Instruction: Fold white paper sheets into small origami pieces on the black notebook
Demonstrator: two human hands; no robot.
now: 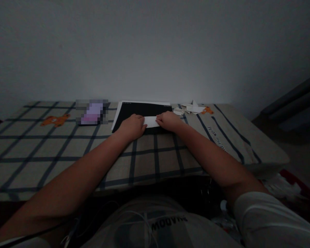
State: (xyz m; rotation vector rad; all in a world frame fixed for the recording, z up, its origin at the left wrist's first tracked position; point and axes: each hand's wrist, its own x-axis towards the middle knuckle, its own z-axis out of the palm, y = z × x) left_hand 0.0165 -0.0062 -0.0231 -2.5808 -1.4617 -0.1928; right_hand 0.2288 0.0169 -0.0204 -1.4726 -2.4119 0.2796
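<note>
I note the left hand (132,126) and right hand (168,121) pressed flat on either end of a folded white paper strip (151,121) lying on the black notebook (142,111) at the bench's (67,155) far edge; uneven pressure in this dim light could skew the crease.

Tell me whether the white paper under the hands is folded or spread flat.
Folded, as far as it shows: the white paper is a narrow strip on the black sheet, pressed by the left hand and right hand.
</note>
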